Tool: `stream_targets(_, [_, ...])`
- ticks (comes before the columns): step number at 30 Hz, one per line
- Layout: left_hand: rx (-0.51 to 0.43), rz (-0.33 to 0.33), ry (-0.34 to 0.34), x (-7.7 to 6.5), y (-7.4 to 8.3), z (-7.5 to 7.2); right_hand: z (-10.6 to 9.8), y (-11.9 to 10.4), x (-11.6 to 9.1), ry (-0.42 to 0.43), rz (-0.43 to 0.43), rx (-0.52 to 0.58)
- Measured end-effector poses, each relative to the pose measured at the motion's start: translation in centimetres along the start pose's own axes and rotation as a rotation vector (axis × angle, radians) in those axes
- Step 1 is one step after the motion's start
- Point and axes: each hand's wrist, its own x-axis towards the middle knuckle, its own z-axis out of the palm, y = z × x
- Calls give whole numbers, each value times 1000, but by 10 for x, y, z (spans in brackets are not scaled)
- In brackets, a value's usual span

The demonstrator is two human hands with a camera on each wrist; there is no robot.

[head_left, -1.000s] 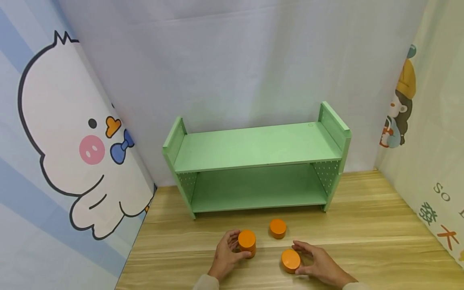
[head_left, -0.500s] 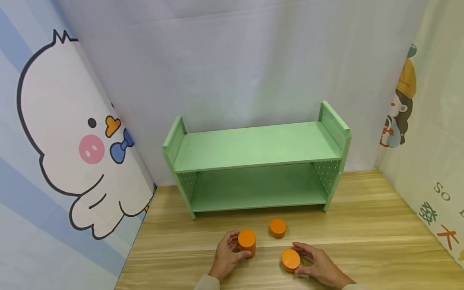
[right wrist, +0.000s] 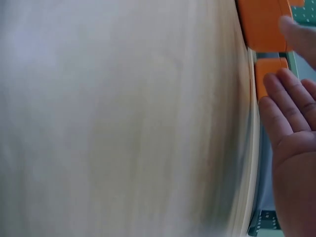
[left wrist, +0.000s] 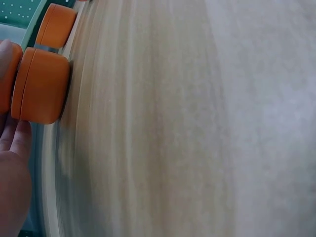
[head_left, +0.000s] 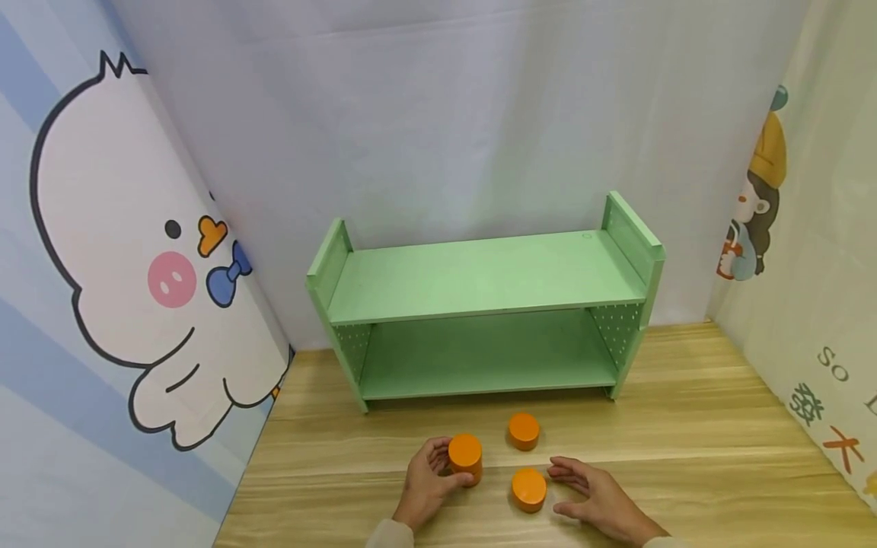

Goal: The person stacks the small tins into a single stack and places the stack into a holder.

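Observation:
In the head view my left hand point(head_left: 430, 481) curls around a stack of two round orange tins point(head_left: 466, 460), thumb at the near side and fingers behind. The left wrist view shows the lower tin point(left wrist: 42, 86) with a lid seam, and my thumb on the upper one. My right hand point(head_left: 603, 498) lies to the right, thumb and fingers apart with nothing between them. Just left of its fingertips sits a single orange tin point(head_left: 529, 489) on the table. A third spot holds another orange tin point(head_left: 524, 431), farther back between the hands.
Behind the tins stands a light green two-tier shelf point(head_left: 486, 278) on the wood-grain table point(head_left: 712, 426). A pale curtain point(head_left: 479, 129) hangs at the back, with printed cloth panels at left and right.
The single tin near my right hand has shifted left, leaving a gap to the fingers. My right hand has let go of it. The left hand and its stack stay nearly still.

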Motion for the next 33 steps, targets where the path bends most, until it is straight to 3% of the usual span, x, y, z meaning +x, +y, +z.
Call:
stream_targets(10, [59, 1, -9, 3, -1, -1, 7, -5, 10, -27, -9, -5])
stream_targets(33, [15, 9, -11, -1, 2, -2, 15, -2, 22, -42, 16, 30])
